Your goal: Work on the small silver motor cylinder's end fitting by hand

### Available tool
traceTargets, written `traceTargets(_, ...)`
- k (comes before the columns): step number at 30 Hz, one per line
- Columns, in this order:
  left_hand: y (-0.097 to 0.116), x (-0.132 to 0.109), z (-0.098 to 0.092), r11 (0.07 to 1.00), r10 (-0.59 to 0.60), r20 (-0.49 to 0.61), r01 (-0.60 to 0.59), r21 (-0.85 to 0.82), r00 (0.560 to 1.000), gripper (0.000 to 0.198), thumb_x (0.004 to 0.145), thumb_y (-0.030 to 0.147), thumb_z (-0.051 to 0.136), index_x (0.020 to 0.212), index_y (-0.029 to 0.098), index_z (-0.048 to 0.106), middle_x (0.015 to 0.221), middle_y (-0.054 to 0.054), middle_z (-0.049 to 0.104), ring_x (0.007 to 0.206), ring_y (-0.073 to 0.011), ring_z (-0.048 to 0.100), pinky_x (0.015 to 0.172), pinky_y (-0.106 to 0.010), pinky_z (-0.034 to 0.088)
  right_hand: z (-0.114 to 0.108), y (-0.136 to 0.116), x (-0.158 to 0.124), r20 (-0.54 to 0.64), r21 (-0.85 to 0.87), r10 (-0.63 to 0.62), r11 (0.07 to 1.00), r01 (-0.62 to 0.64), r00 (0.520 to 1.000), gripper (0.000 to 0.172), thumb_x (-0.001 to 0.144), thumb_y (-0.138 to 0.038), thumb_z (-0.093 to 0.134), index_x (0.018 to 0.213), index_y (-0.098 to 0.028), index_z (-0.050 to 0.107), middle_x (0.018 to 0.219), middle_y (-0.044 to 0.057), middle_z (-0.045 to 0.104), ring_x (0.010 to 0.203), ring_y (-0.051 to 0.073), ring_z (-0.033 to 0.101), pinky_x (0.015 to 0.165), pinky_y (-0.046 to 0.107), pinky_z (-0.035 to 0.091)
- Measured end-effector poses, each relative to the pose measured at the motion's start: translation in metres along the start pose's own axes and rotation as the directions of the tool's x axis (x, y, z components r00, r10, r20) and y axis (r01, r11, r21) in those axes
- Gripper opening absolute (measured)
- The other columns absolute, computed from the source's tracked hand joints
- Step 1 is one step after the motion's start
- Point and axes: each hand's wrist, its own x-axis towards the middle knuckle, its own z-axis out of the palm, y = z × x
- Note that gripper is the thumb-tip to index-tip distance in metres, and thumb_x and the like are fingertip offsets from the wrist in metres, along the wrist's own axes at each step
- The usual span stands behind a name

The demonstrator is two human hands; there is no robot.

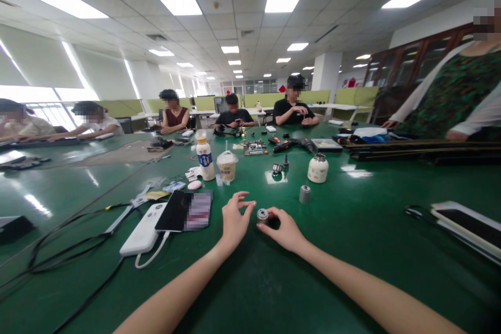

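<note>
Between the thumb and fingers of my right hand [286, 229] is a small silver metal cylinder [262, 214], upright at the table surface, with a dark spot on its top. My left hand [236, 219] is just left of it, thumb and fingers apart, holding nothing. A second, similar grey metal cylinder [305, 194] stands on the green table [352, 250] beyond my right hand. Behind that is a round cream jar [318, 168] with a dark lid. A dark knob-like part [286, 162] and a shiny dark ring-shaped piece [277, 169] lie farther back.
A bottle [205, 159] and a lidded plastic cup [227, 166] stand beyond my left hand. Left are a phone [173, 212], a white power bank [144, 230] and black cables [70, 227]. Farther back lie a circuit board [255, 147] and a power drill [291, 143]. Several people sit around.
</note>
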Motion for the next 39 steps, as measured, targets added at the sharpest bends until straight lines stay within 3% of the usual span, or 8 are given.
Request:
traceTargets(3,-0.01,-0.003,-0.001,0.998,-0.022,0.069,0.017,0.06,0.997,0.02,0.076,0.017,0.074,0.092,0.024,0.065,0.076,-0.001,0.079,0.092,-0.0279,0.071,0.087,-0.044,0.047,0.0,0.0,0.0,0.004,-0.001,-0.003,1.0,0.003,1.0,0.027,0.074,-0.036,0.075,0.097,-0.023,0.068,0.092,0.003,0.071,0.089,0.023,0.065,0.082,0.035,0.049)
traceTargets(10,-0.014,-0.008,-0.001,0.991,-0.019,0.077,0.009,0.133,0.997,0.022,0.074,0.019,0.076,0.093,0.027,0.07,0.076,0.0,0.079,0.099,-0.0309,0.066,0.091,-0.048,0.04,0.0,0.001,0.0,0.007,0.001,-0.004,1.0,0.004,1.0,0.028,0.075,-0.037,0.075,0.098,-0.023,0.068,0.093,0.004,0.071,0.089,0.023,0.065,0.082,0.036,0.05)
traceTargets(17,0.01,-0.008,0.001,0.994,0.073,-0.021,-0.071,0.078,0.997,0.009,0.085,0.024,0.067,0.094,0.024,0.067,0.1,-0.003,0.076,0.105,-0.0252,0.064,0.094,-0.041,0.039,0.001,0.001,0.0,0.005,0.01,-0.011,1.0,0.011,1.0,0.027,0.075,-0.033,0.075,0.098,-0.023,0.067,0.092,0.003,0.072,0.089,0.023,0.064,0.082,0.035,0.049)
traceTargets(26,0.016,-0.017,0.006,0.992,0.126,0.08,-0.126,-0.013,0.989,0.02,0.086,0.021,0.066,0.105,0.024,0.06,0.096,-0.001,0.077,0.103,-0.024,0.066,0.095,-0.04,0.038,0.0,0.001,0.0,0.008,0.007,-0.02,1.0,0.02,1.0,0.022,0.075,-0.03,0.074,0.095,-0.023,0.066,0.09,0.002,0.071,0.088,0.022,0.063,0.081,0.035,0.048)
traceTargets(31,0.017,-0.02,0.005,0.99,0.138,0.098,-0.134,-0.045,0.986,0.033,0.089,0.014,0.055,0.12,0.024,0.051,0.111,-0.004,0.074,0.115,-0.0241,0.06,0.099,-0.042,0.035,0.0,0.003,0.001,0.014,0.01,-0.023,1.0,0.023,1.0,0.023,0.075,-0.029,0.074,0.096,-0.023,0.067,0.092,0.003,0.072,0.088,0.022,0.063,0.081,0.035,0.048)
traceTargets(36,0.019,-0.02,0.004,0.992,0.12,0.064,-0.117,-0.047,0.991,0.018,0.088,0.018,0.058,0.104,0.023,0.061,0.113,-0.006,0.071,0.116,-0.0287,0.057,0.1,-0.048,0.033,0.0,0.004,0.001,0.017,0.007,-0.027,1.0,0.027,0.999,0.024,0.074,-0.029,0.074,0.097,-0.023,0.066,0.092,0.003,0.071,0.089,0.023,0.063,0.081,0.035,0.048)
traceTargets(39,0.017,-0.019,0.006,0.99,0.116,0.087,-0.108,-0.089,0.989,0.024,0.087,0.019,0.061,0.11,0.023,0.058,0.107,-0.006,0.073,0.112,-0.0272,0.06,0.099,-0.047,0.036,0.0,0.005,0.002,0.013,0.002,-0.026,1.0,0.026,1.0,0.027,0.073,-0.028,0.074,0.098,-0.023,0.065,0.091,0.003,0.071,0.089,0.023,0.063,0.081,0.035,0.048)
